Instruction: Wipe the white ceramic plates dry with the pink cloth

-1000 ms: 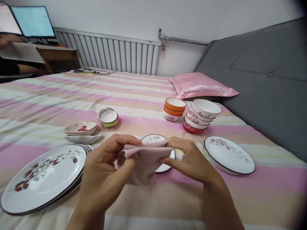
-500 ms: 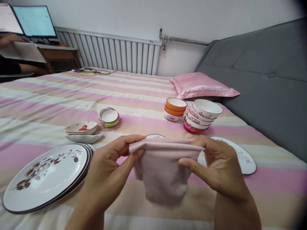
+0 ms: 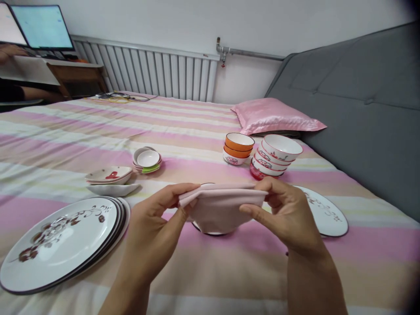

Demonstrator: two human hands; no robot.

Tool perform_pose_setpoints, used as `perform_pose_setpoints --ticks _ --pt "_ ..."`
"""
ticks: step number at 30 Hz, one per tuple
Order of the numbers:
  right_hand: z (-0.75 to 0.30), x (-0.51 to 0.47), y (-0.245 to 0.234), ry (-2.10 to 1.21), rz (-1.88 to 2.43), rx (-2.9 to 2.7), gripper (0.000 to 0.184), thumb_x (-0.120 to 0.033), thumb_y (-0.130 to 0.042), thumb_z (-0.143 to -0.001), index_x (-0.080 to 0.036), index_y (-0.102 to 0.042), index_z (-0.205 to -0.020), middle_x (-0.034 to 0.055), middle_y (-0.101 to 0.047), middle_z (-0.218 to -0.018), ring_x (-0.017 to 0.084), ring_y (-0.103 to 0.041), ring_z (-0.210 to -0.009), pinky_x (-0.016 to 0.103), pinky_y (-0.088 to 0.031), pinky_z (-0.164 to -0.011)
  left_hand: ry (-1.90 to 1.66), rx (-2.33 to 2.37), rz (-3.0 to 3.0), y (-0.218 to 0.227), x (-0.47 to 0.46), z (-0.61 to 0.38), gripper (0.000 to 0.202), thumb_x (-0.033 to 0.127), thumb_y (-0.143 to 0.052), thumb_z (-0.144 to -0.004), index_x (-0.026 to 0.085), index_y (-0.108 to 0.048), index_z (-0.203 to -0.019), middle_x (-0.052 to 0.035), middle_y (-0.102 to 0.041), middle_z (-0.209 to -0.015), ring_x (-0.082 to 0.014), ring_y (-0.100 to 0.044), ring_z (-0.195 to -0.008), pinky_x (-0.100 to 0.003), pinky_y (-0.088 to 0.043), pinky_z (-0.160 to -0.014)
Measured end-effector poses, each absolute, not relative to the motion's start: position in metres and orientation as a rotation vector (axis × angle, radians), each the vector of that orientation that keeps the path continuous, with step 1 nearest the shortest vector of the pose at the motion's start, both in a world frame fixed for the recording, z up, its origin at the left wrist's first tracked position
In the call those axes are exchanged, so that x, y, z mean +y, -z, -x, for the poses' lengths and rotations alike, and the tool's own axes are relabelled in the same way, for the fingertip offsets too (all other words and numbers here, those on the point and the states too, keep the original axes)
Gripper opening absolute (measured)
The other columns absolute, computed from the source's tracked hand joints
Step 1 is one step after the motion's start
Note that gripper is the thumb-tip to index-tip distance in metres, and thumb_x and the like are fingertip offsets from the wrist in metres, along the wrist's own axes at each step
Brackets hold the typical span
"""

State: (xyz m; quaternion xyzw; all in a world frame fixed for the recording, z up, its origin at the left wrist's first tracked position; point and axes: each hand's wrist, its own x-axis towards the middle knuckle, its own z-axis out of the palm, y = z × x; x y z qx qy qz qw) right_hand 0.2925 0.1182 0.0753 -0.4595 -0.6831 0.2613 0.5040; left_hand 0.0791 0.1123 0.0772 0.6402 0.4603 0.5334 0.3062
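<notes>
A folded pale pink cloth [image 3: 216,212] hangs between my two hands above the bed. My left hand [image 3: 154,232] pinches its left end between thumb and fingers. The right end is gripped by the fingers of my right hand [image 3: 284,214], with the thumb lying against the cloth's near side. Behind and below the cloth lies a white plate with a dark rim [image 3: 216,234], mostly hidden. Right of my right hand, a white patterned plate [image 3: 328,214] rests on the bed, partly covered by that hand.
Stacked flowered plates [image 3: 65,240] lie at the left, with leaf-shaped dishes [image 3: 110,175] and small nested bowls [image 3: 147,158] behind. Orange bowls [image 3: 239,146] and white-and-red bowls [image 3: 278,153] stand in stacks before a pink pillow [image 3: 275,116]. A person's arm [image 3: 13,51] shows far left.
The cloth's hanging lower part has swung up and away, uncovering part of the dark-rimmed plate beneath. Both hands keep their hold, and the right hand has shifted slightly left.
</notes>
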Motion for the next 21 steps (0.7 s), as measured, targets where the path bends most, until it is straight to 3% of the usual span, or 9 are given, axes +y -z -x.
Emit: perform_pose_setpoints --ticks 7,11,14,17,21 --pt "-0.302 0.110 -0.077 -0.837 0.974 -1.662 0.024 -0.025 -0.070 -0.068 -0.020 -0.047 -0.066 -0.0043 -0.049 -0.062 0.009 -0.045 -0.055 0.021 -0.036 -0.047 -1.162 1.055 -1.575 -0.084 0.109 -0.070 0.019 0.026 -0.063 -0.077 0.020 -0.068 -0.095 -0.0048 -0.069 -0.081 -0.0174 -0.063 -0.068 -0.024 -0.051 -0.056" --pt "-0.292 0.117 -0.073 -0.775 1.158 -1.567 0.025 -0.024 -0.067 -0.070 -0.023 -0.049 -0.087 -0.0038 -0.055 -0.070 0.009 -0.049 -0.056 0.019 -0.037 -0.045 -1.235 1.181 -1.693 -0.079 0.112 -0.080 0.020 0.022 -0.060 -0.078 0.019 -0.067 -0.096 -0.0047 -0.070 -0.087 -0.0181 -0.064 -0.077 -0.024 -0.052 -0.064" --pt "-0.279 0.120 -0.072 -0.650 1.126 -1.473 0.025 -0.021 -0.059 -0.076 -0.024 -0.047 -0.099 -0.0001 -0.059 -0.086 0.013 -0.057 -0.074 0.023 -0.047 -0.060 -1.563 1.368 -1.884 -0.077 0.108 -0.092 0.020 0.015 -0.057 -0.077 0.022 -0.067 -0.093 -0.0017 -0.069 -0.091 -0.0172 -0.063 -0.084 -0.026 -0.051 -0.075" --pt "-0.274 0.123 -0.073 -0.489 1.001 -1.490 0.016 -0.016 -0.052 -0.079 -0.023 -0.052 -0.093 0.0023 -0.058 -0.090 0.016 -0.056 -0.093 0.029 -0.046 -0.080 -1.795 1.316 -2.049 -0.076 0.108 -0.097 0.022 0.011 -0.056 -0.076 0.024 -0.067 -0.091 -0.0020 -0.066 -0.106 -0.0192 -0.059 -0.100 -0.033 -0.044 -0.091" --pt "-0.286 0.135 -0.058 -0.545 1.182 -1.744 0.021 -0.009 -0.044 -0.075 -0.022 -0.055 -0.088 0.0018 -0.060 -0.089 0.016 -0.057 -0.089 0.029 -0.044 -0.078 -1.381 1.281 -2.077 -0.055 0.132 -0.088 0.019 0.013 -0.055 -0.074 0.022 -0.069 -0.083 -0.0037 -0.066 -0.105 -0.0197 -0.058 -0.101 -0.032 -0.044 -0.088"
